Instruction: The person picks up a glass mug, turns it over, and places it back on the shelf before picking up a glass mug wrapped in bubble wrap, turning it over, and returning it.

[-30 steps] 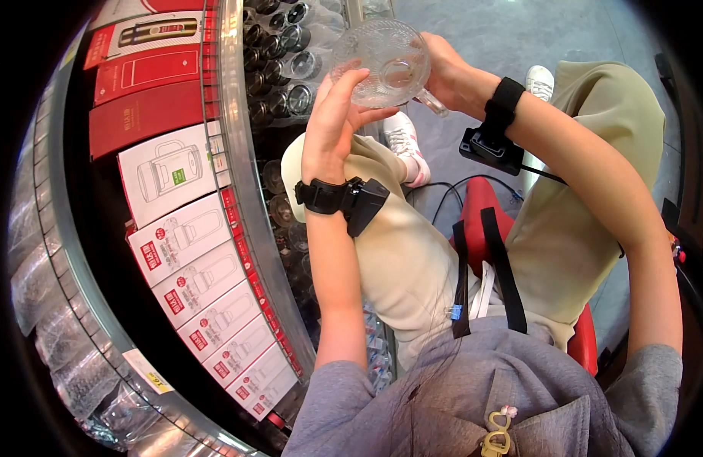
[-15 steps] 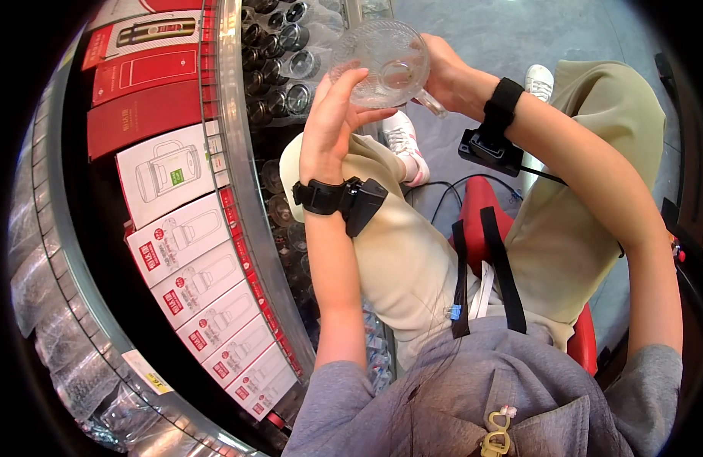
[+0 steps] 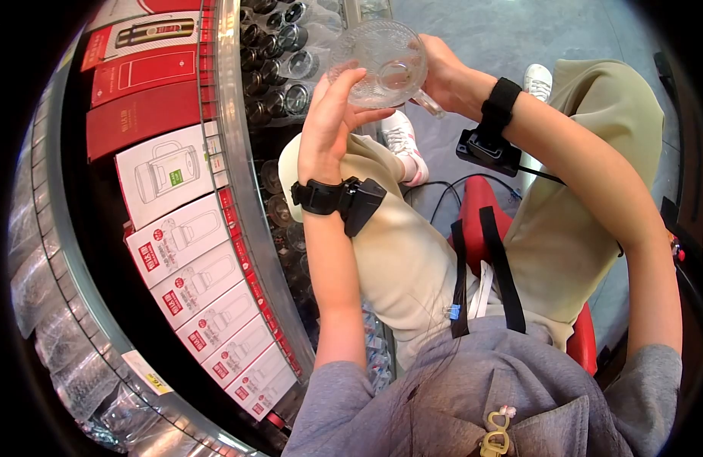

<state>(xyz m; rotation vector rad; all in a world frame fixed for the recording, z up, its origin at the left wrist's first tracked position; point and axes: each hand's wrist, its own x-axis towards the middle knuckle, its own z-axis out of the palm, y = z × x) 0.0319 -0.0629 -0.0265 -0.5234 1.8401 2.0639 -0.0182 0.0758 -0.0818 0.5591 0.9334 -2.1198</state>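
Note:
A clear patterned glass cup [image 3: 378, 57] with a handle is held up in front of me, its opening facing the camera. My left hand [image 3: 332, 122] cups its left and lower side with fingers and thumb. My right hand [image 3: 441, 72] grips the right side by the handle. Both wrists wear black bands with small devices. I sit on a red stool [image 3: 481, 202].
A curved store shelf [image 3: 237, 175] runs along the left. White and red product boxes [image 3: 191, 251] stand on it. Rows of glass cups [image 3: 279, 61] fill the lower level beside my knee. Grey floor [image 3: 488, 30] lies ahead.
The cup and both hands have barely shifted, a touch to the left.

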